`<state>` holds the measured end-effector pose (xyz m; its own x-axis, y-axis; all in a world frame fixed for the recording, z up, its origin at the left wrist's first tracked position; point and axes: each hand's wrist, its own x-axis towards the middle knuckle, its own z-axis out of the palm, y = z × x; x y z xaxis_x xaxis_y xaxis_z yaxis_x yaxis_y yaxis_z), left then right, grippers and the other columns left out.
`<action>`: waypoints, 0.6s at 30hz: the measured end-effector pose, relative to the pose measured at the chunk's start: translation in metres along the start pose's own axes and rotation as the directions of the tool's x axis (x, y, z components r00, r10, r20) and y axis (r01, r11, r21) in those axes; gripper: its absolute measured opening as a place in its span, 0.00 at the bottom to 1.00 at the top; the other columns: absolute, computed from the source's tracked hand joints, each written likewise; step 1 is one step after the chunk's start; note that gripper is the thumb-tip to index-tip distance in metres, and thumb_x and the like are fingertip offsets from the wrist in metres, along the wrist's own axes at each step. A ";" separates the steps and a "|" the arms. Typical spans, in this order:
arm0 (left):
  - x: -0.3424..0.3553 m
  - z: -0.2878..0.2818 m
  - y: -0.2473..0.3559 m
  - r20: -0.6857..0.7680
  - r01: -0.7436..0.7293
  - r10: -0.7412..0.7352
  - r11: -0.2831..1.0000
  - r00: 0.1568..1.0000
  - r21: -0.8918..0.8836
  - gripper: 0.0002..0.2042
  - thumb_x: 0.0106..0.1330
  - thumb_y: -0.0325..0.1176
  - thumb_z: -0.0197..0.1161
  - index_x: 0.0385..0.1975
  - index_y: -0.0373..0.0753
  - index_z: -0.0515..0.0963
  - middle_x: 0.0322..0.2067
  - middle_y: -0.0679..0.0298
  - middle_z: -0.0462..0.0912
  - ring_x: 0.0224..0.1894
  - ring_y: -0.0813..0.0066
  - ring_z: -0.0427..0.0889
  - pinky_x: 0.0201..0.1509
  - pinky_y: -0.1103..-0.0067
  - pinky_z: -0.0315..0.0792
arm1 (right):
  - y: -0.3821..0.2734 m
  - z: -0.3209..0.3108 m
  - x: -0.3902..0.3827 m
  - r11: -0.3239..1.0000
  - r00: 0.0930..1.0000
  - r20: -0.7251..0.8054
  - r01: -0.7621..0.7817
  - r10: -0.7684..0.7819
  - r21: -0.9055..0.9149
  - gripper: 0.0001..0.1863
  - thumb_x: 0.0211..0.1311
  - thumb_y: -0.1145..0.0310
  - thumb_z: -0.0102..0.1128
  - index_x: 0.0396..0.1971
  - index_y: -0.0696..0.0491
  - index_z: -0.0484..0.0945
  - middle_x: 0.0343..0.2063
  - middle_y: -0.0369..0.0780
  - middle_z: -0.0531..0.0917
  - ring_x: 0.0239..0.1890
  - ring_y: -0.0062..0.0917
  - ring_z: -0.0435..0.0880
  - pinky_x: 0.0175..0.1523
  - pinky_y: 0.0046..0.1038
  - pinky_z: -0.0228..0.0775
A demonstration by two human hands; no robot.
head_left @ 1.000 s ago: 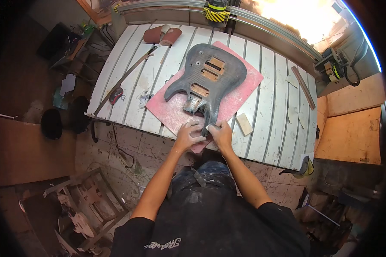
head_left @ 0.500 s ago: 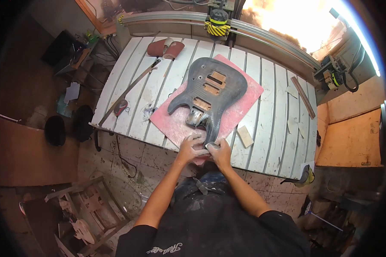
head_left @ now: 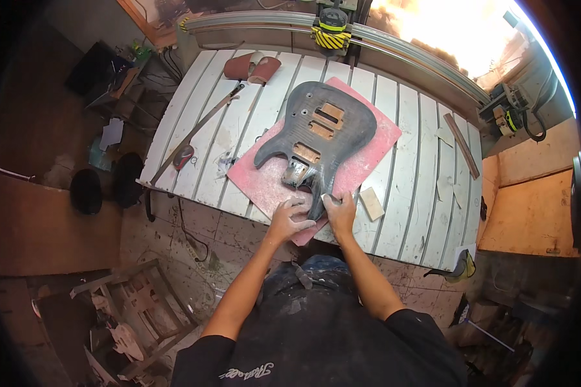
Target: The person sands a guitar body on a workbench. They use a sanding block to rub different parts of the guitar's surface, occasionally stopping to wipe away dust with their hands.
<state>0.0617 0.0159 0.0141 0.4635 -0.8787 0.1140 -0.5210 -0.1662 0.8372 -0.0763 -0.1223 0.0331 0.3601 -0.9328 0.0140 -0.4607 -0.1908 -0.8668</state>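
Observation:
A dark, dusty electric guitar body (head_left: 342, 132) lies on a pink, dust-covered board (head_left: 381, 138), its cutaway horns toward me. Bare wood shows inside its pickup cavities. My left hand (head_left: 289, 219) has curled fingers and a thumb at the tip of the nearest horn, bracing it from the left. On that horn's right edge my right hand (head_left: 341, 214) is closed, pinching a small pale piece (head_left: 324, 198) that looks like folded sandpaper. The fingertips under the horn are hidden.
The slatted white table (head_left: 407, 187) bears a pale block (head_left: 372, 204), red-brown abrasive rolls (head_left: 263, 69), a long metal bar (head_left: 203, 122), a red-and-black tool (head_left: 183, 157) and a wooden strip (head_left: 461, 146). A machine rail (head_left: 252, 22) spans the back. A wooden frame (head_left: 135, 316) stands lower left.
My right hand has slid up along the horn's right edge, away from the tip, with the pale piece. My left hand stays near the tip. The whole view has shifted slightly.

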 end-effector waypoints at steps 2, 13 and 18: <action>0.000 -0.002 0.000 -0.002 -0.004 0.004 1.000 1.000 0.012 0.29 0.47 0.47 0.86 0.47 0.36 0.89 0.57 0.51 0.85 0.59 0.50 0.83 0.65 0.63 0.75 | -0.001 0.000 -0.009 0.998 0.999 -0.005 -0.051 0.052 0.021 0.19 0.58 0.61 0.76 0.30 0.59 0.77 0.29 0.49 0.81 0.34 0.44 0.84 0.43 0.41 0.75; 0.002 -0.005 0.007 0.024 0.047 -0.047 0.998 0.999 -0.029 0.28 0.48 0.46 0.85 0.46 0.36 0.90 0.56 0.50 0.85 0.59 0.49 0.83 0.65 0.62 0.75 | 0.009 -0.002 -0.019 1.000 0.998 0.053 0.025 -0.025 0.000 0.22 0.57 0.58 0.78 0.31 0.59 0.75 0.28 0.50 0.80 0.31 0.46 0.80 0.39 0.43 0.71; -0.001 -0.004 0.005 0.003 0.045 -0.045 0.999 0.999 0.015 0.27 0.48 0.48 0.85 0.46 0.38 0.90 0.56 0.50 0.86 0.58 0.49 0.84 0.64 0.62 0.75 | 0.004 -0.009 0.010 1.000 0.998 0.058 -0.005 0.005 0.000 0.22 0.59 0.56 0.76 0.32 0.59 0.75 0.29 0.51 0.81 0.33 0.48 0.81 0.40 0.47 0.71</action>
<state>0.0614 0.0178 0.0205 0.4844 -0.8716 0.0750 -0.5108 -0.2121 0.8331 -0.0818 -0.1348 0.0338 0.4042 -0.9145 -0.0192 -0.4628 -0.1863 -0.8667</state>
